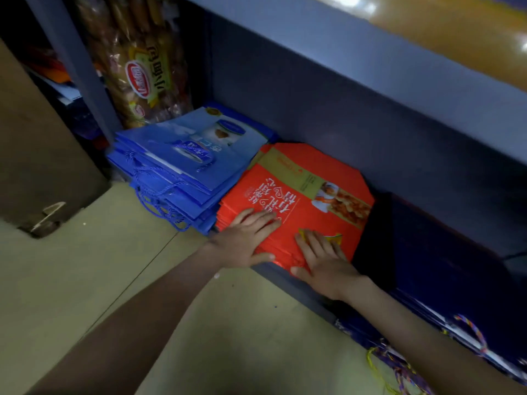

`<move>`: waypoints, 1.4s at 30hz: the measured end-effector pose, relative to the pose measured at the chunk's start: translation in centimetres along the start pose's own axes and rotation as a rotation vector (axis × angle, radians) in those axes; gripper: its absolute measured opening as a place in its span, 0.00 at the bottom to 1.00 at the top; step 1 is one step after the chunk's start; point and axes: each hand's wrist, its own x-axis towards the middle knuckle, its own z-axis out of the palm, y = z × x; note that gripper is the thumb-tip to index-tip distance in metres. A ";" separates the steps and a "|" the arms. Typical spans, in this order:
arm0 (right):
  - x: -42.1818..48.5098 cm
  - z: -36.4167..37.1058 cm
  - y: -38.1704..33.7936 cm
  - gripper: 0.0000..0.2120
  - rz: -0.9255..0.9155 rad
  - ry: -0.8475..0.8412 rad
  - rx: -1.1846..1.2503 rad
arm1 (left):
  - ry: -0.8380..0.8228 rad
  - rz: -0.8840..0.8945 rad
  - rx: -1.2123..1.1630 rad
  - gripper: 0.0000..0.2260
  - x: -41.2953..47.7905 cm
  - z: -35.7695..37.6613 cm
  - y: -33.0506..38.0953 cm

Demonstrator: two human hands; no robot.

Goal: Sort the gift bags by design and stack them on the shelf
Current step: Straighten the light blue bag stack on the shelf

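Two piles sit side by side on the bottom shelf (302,293): the blue gift bags (182,163) to the left and the red gift bags (313,178) just beside them, edges touching. Both hands lie flat on the top red bag, fingers straight, gripping nothing. The left hand (248,238) is near the pile's left front corner and the right hand (322,260) is at its front edge.

The red pile looks fanned and its front seems to overhang the shelf lip. I reckon a hard shove could skate the top bags off those beneath, or tip some onto the floor (199,323). Pushing leftwards might also nudge the blue pile, itself slewed, with cord handles (159,206) trailing over the edge where a wrist could snag them. The dark bags (427,295) to the right lie loose, and a red one could slide in among them and spoil the sort.
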 end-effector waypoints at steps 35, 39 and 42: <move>12.0 -11.4 -16.7 0.31 -0.214 0.346 0.200 | 0.423 -0.861 -0.388 0.28 -9.9 -1.5 -11.9; 11.5 -11.5 -15.4 0.35 -0.062 0.535 0.295 | 0.623 -0.902 -0.430 0.31 -9.9 -2.3 -11.9; 11.4 -11.5 -15.5 0.43 0.060 0.476 0.432 | 0.742 -1.120 -0.764 0.35 -8.9 -3.0 -11.0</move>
